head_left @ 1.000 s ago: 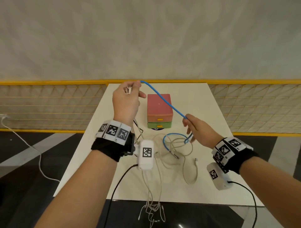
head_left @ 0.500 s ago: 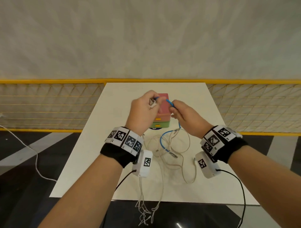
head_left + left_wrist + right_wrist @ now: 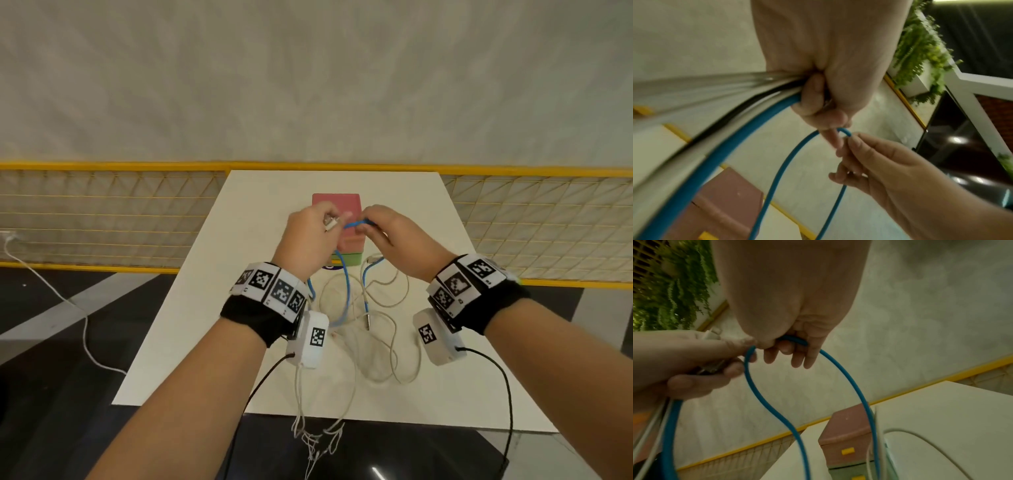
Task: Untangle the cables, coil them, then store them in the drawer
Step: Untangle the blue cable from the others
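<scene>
My two hands meet above the pink and green drawer box (image 3: pixel 337 202) at the table's far middle. My left hand (image 3: pixel 313 233) grips a bundle of cable ends, with the blue cable (image 3: pixel 719 151) and a white plug (image 3: pixel 330 224) among them. My right hand (image 3: pixel 383 236) pinches the blue cable (image 3: pixel 356 224) a short way along. Loops of blue cable (image 3: pixel 774 412) hang between and below the hands. The blue cable's metal plug (image 3: pixel 368 320) lies among tangled white cables (image 3: pixel 387 346) on the table. Both drawer fronts (image 3: pixel 847 451) look closed.
The white table (image 3: pixel 260 212) stands against a yellow mesh railing (image 3: pixel 102 212). White cable ends (image 3: pixel 318 442) dangle over the near table edge. Another white cord (image 3: pixel 51 291) lies on the dark floor at left.
The hands were apart with the blue cable stretched between them; my right hand has come up to my left, and the blue cable now hangs in slack loops.
</scene>
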